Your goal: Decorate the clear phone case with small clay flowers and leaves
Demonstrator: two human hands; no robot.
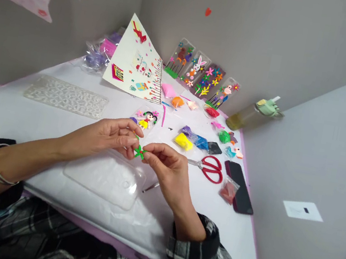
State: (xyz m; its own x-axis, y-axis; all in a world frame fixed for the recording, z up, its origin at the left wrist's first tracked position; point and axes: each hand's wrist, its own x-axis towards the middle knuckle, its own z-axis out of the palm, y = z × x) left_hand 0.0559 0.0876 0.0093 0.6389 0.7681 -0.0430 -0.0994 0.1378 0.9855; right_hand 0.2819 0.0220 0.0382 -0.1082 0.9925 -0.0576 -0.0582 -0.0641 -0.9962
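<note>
A small green clay flower (139,152) with a red centre is pinched between the fingertips of my left hand (118,138) and my right hand (166,166). Both hands hold it just above the near part of the white-covered table. Below them lies a clear phone case (104,177), flat on the cover. Behind my left fingers sits another clear case decorated with a clay girl figure (147,120), its lower part hidden by the hand. A thin metal tool (150,187) lies partly behind my right hand.
Red-handled scissors (211,169), a black phone (239,188) and bagged clay, including a yellow pack (183,141), lie to the right. A textured plate (67,96) lies left. Decorated cases (195,71), a painted sheet (139,63) and a bottle (252,112) stand at the back.
</note>
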